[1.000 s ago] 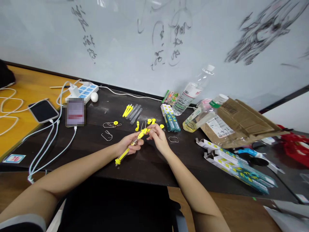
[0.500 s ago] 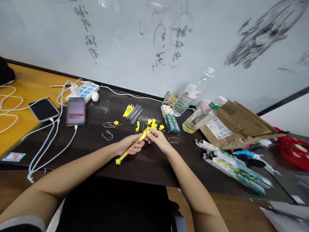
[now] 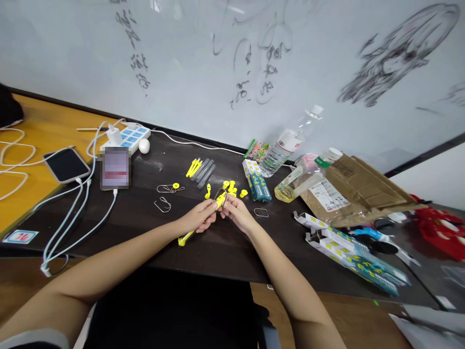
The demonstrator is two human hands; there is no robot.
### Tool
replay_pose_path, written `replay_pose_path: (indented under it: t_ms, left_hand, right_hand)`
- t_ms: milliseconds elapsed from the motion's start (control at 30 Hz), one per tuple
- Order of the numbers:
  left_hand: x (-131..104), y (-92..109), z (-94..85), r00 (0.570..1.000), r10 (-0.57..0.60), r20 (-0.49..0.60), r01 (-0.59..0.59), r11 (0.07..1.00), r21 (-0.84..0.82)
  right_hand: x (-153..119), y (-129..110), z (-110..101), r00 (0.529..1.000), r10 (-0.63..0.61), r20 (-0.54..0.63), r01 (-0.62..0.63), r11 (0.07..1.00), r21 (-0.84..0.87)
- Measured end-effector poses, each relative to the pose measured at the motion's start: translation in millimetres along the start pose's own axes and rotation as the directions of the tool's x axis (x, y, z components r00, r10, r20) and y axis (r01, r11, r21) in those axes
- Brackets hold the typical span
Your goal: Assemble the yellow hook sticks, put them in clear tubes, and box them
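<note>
Left hand (image 3: 201,216): fingers curled closely around the slim yellow-and-clear plastic tube (image 3: 220,199), thumb near its upper end. Right hand (image 3: 235,209): fingertips drawn together at that end, beside a thin bent-metal wire loop (image 3: 221,190); cannot tell whether wire or plastic lies between them. Tube slants over the surface (image 3: 225,252), lower tip toward the front edge. Judged light, stiff, rather slick; wire likely springy, small joints perhaps snappable. Best hold: mid-barrel, with a fingertip pinch at the head. Just beyond: small yellow plastic pieces (image 3: 231,186). Farther, toward the back edge: narrow yellow plastic sticks (image 3: 194,167) beside translucent grey tubes (image 3: 205,173); rightward, a white-and-teal cardboard box (image 3: 256,180).
</note>
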State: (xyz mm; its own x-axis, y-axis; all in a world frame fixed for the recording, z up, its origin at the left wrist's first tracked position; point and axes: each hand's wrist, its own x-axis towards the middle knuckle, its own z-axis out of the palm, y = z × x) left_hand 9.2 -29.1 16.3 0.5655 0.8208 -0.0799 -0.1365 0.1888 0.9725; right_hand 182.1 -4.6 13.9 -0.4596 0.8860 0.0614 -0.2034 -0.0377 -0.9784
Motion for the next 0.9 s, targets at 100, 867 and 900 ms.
replay_pose_path:
  t_ms: [100, 867, 900]
  left_hand:
    - [-1, 0, 0.0, 1.000, 0.022, 0.001, -0.022, 0.997, 0.073]
    - [-3, 2, -2.1, 0.955, 0.238, -0.177, -0.195, 0.953, 0.233]
    - [-4, 3, -5.0, 0.937, 0.289, -0.198, -0.220, 0.925, 0.311]
  right_hand:
    - [0, 0, 2, 1.000, 0.007, -0.003, -0.007, 1.000, 0.007]
    - [-1, -4, 1, 1.000, 0.015, -0.023, -0.015, 1.000, 0.006]
    - [-1, -5, 1, 1.000, 0.021, -0.017, -0.021, 1.000, 0.013]
